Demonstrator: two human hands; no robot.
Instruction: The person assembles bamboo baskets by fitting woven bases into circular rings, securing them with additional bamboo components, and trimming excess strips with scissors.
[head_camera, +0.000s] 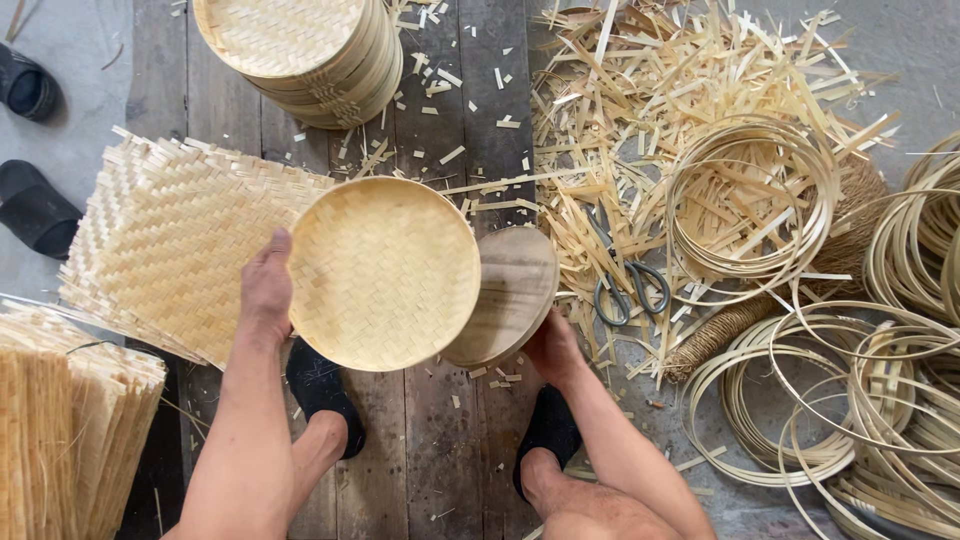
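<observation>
At centre frame, a round woven bamboo tray (385, 272) is held tilted above the wooden plank floor (440, 420). The left hand (266, 290) grips its left rim, fingers closed around the edge, thumb on the near face. The right hand (552, 345) sits at the lower right, under a round wooden disc (512, 295) that lies just behind the tray and touches it; whether its fingers are curled or spread cannot be told, as the disc hides them.

At the upper left, a stack of finished woven trays (305, 55). At the left, a pile of square woven mats (170, 240) lies partly behind the held tray. At the upper right, bamboo offcuts (640, 110) are strewn widely, with scissors (625, 285) lying among them. Coiled bamboo hoops (755, 200) occupy the right side, and more coils lie at the lower right. Both feet wear dark slippers (320, 385) at bottom centre.
</observation>
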